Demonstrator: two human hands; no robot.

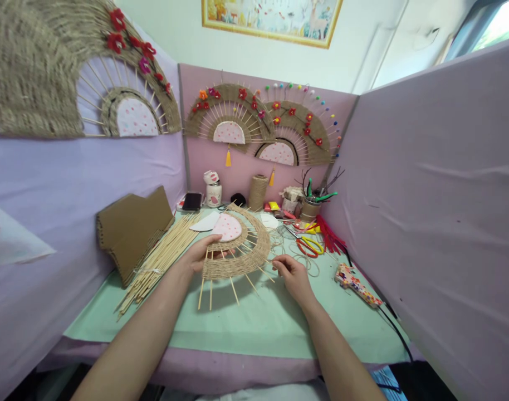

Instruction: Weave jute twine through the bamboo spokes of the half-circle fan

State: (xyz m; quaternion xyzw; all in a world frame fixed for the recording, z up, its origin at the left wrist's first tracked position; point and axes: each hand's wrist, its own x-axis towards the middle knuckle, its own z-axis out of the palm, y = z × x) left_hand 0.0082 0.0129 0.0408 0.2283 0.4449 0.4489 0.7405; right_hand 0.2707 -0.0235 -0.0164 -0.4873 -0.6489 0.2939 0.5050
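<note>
A half-woven jute fan [241,254] with wooden spokes and a pink dotted centre is lifted a little above the green table top [254,326]. My left hand [199,255] grips it from the left, thumb on top near the pink centre. My right hand [291,274] is pinched closed at the fan's right edge, on the loose jute twine [298,255] that trails over the table.
A bundle of wooden sticks [162,259] and cardboard pieces [131,231] lie at the left. Scissors [308,245], red pipe cleaners [330,236], a patterned glue gun [357,285], a twine spool [258,192] and jars sit at the back right. Finished fans hang on the pink partitions.
</note>
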